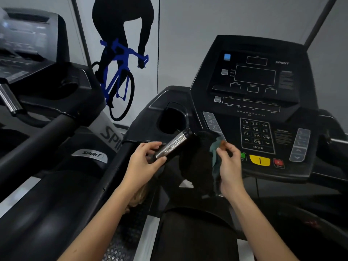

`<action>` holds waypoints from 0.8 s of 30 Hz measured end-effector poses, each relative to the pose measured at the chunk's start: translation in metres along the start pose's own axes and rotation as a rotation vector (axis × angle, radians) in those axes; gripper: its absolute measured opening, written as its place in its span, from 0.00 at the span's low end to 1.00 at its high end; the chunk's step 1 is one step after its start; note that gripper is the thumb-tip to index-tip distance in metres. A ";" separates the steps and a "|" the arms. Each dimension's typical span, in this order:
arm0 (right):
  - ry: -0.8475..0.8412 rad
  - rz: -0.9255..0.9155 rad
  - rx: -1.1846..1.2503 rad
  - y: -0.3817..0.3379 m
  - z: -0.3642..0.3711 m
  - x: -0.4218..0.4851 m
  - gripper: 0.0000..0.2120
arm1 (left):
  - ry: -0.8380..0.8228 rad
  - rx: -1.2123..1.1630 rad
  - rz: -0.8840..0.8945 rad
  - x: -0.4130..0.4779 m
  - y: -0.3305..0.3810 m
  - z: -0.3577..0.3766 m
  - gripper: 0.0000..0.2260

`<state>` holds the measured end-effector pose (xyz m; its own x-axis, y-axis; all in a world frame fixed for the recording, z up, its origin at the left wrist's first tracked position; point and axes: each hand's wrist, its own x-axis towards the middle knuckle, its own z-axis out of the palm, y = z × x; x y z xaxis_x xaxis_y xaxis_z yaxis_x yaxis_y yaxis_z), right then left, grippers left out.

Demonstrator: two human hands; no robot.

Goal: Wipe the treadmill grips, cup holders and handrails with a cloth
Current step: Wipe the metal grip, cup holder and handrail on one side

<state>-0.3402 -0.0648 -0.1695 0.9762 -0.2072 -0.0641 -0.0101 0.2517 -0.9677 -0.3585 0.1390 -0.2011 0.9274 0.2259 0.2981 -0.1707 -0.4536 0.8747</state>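
nearest, the left hand curls round the lower end of the silvery grip, thumb beneath it. the right hand pinches the cloth, which hangs bunched just beside the grip's upper end. by my reading the wiping is at this left grip, likely early; nothing shows which parts are clean. the handrail, then the cup holder beyond, and the side past the console seem left to do.

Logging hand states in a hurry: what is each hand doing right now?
Left hand: closed round the silver treadmill grip.
Right hand: pinching the dark cloth.
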 end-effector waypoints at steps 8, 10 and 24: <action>-0.177 -0.070 -0.079 -0.019 0.026 0.028 0.13 | -0.181 0.073 -0.002 0.023 -0.021 0.003 0.31; -0.246 -0.047 -0.112 -0.021 0.030 0.033 0.14 | -0.208 0.027 0.006 0.027 -0.020 0.004 0.31; -0.506 -0.116 -0.259 -0.014 0.012 0.038 0.13 | -0.221 0.051 0.105 0.038 -0.025 0.009 0.25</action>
<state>-0.3000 -0.0652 -0.1553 0.9556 0.2738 0.1086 0.1126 0.0013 -0.9936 -0.3158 0.1517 -0.2148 0.9567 -0.0159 0.2906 -0.2580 -0.5084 0.8215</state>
